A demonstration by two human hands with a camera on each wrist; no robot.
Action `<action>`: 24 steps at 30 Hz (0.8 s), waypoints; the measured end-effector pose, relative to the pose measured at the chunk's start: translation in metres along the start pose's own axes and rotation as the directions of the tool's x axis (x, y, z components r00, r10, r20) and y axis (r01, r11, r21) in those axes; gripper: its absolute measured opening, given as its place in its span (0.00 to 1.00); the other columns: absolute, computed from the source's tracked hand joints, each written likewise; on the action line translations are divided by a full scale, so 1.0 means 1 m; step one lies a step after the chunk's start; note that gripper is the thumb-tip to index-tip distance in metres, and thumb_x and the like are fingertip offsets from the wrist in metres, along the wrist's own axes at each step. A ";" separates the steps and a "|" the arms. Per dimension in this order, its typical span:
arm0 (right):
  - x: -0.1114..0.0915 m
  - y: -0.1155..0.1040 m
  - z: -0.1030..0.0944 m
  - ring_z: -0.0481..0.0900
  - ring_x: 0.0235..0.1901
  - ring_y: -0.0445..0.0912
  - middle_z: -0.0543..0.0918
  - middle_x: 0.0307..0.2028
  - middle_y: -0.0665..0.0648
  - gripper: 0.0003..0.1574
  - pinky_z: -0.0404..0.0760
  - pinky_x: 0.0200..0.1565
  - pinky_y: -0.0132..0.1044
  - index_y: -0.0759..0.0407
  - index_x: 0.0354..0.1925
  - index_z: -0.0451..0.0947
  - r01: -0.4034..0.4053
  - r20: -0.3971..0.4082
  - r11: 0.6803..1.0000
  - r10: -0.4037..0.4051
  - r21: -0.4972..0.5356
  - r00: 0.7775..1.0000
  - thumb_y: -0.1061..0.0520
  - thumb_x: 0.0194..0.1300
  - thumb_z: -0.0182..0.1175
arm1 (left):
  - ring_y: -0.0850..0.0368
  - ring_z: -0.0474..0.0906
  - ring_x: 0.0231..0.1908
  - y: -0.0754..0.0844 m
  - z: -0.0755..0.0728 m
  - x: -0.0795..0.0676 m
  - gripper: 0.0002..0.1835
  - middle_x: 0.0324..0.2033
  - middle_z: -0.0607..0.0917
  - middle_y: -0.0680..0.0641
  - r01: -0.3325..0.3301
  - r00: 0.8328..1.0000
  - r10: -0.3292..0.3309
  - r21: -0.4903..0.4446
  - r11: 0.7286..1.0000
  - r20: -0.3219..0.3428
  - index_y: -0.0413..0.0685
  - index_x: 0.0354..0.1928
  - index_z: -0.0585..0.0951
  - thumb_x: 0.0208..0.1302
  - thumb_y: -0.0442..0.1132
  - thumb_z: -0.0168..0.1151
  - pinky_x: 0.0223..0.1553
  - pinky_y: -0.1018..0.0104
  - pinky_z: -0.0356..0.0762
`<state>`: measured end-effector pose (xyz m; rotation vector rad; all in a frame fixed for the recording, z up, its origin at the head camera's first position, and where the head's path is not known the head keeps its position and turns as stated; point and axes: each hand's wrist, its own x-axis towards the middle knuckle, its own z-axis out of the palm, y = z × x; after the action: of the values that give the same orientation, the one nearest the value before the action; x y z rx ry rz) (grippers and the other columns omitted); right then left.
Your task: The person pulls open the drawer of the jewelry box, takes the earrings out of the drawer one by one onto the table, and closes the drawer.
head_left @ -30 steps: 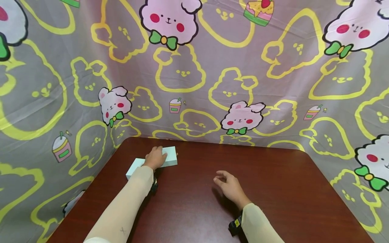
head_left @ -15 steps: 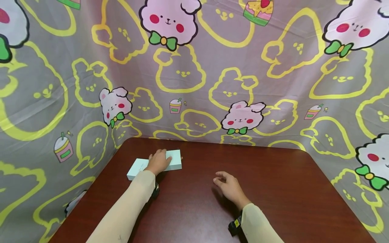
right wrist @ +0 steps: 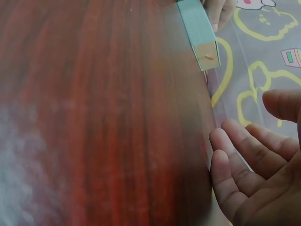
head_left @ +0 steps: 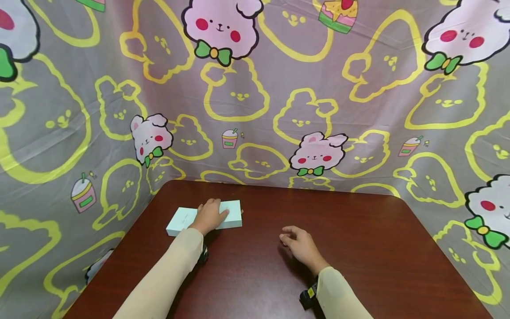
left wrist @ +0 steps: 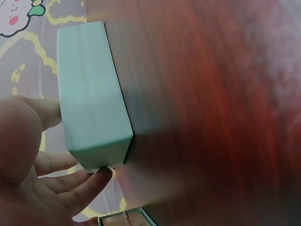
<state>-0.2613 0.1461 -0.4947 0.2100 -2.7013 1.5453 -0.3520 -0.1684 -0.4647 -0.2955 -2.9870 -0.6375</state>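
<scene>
A long mint-green box [head_left: 232, 212] lies on the table, with my left hand [head_left: 208, 217] gripping its left part from above. In the left wrist view, the thumb [left wrist: 47, 113] reaches onto its top and other fingers [left wrist: 82, 190] touch its end; any fingertips behind it are hidden. Seen from the right wrist, this box [right wrist: 197, 23] has a tan end panel with a small tab. A second mint box [head_left: 179, 221] lies flat to the left, partly covered by that hand. My right hand [head_left: 304, 248] hovers low over the table, fingers loosely bent, holding nothing.
The dark red-brown wooden table [head_left: 259, 283] spreads under both hands. A patterned cloth curtain [head_left: 255, 133] stands along its back and sides. Small black cameras [head_left: 308, 297] are strapped at the wrists.
My left hand has shifted right and slightly nearer, and the box under it has moved along the same way. The other box stays about where it was. My right hand has not moved.
</scene>
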 end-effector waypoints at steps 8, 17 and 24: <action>0.002 -0.001 0.003 0.81 0.33 0.43 0.84 0.35 0.51 0.20 0.78 0.34 0.40 0.61 0.54 0.79 0.005 0.015 1.000 -0.005 0.014 1.000 0.51 0.68 0.61 | 0.39 0.64 0.64 0.006 0.005 -0.009 0.36 0.62 0.71 0.33 -0.052 0.998 0.052 0.004 0.999 -0.027 0.31 0.66 0.68 0.68 0.54 0.59 0.64 0.38 0.51; 0.004 -0.005 0.006 0.81 0.32 0.48 0.83 0.36 0.55 0.24 0.79 0.30 0.41 0.64 0.57 0.76 -0.015 0.077 0.996 0.008 0.082 0.997 0.51 0.69 0.60 | 0.41 0.66 0.63 0.020 0.009 -0.019 0.37 0.61 0.73 0.37 -0.084 0.996 0.086 0.063 0.994 -0.023 0.35 0.66 0.70 0.67 0.57 0.59 0.65 0.43 0.55; 0.007 -0.007 0.010 0.81 0.31 0.47 0.83 0.36 0.54 0.25 0.79 0.29 0.40 0.64 0.58 0.75 -0.011 0.095 0.998 0.004 0.069 0.995 0.49 0.70 0.59 | 0.41 0.67 0.62 0.030 0.011 -0.026 0.35 0.60 0.74 0.35 -0.136 0.990 0.137 0.017 0.991 -0.041 0.32 0.65 0.71 0.67 0.54 0.61 0.65 0.43 0.54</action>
<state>-0.2666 0.1332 -0.4929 0.2820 -2.7240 1.6743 -0.3207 -0.1417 -0.4663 -0.4748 -2.8985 -0.6001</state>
